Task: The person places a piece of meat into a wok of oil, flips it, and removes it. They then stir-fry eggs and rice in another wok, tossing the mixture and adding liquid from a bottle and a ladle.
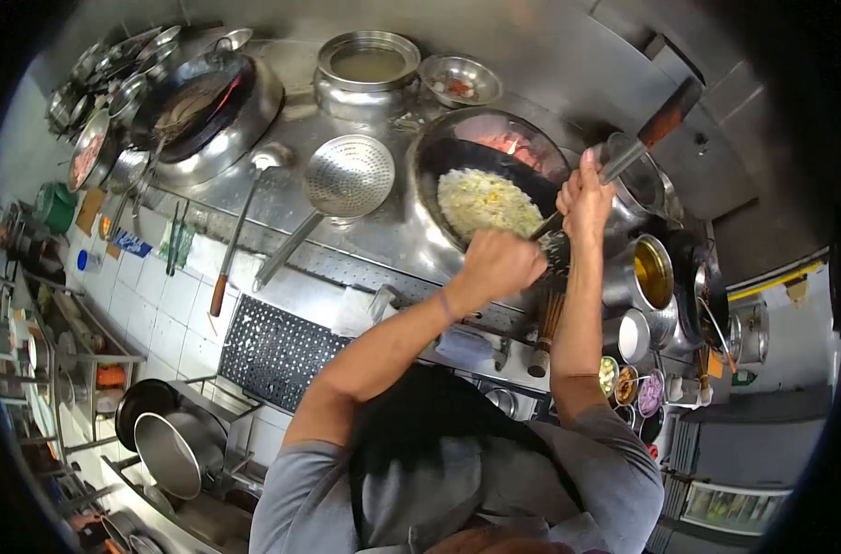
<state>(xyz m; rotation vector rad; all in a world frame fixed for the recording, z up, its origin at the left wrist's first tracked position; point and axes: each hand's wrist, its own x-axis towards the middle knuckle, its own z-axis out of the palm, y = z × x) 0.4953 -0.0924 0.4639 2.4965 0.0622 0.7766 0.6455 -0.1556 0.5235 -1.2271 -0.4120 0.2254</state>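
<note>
My left hand is closed in a fist at the near rim of a dark wok, gripping it there; the part inside the fist is hidden. Rice with yellow egg pieces lies in the wok. Orange flame glows behind its far side. My right hand is wrapped round the metal shaft of a long-handled cooking utensil with a brown wooden end. The shaft slants down toward the wok's right side, and its head cannot be made out.
Left of the wok lie a perforated strainer and a ladle. Behind stand a steel pot and a bowl. Another wok occupies the far-left burner. To the right are an oil pot and chopped-ingredient containers.
</note>
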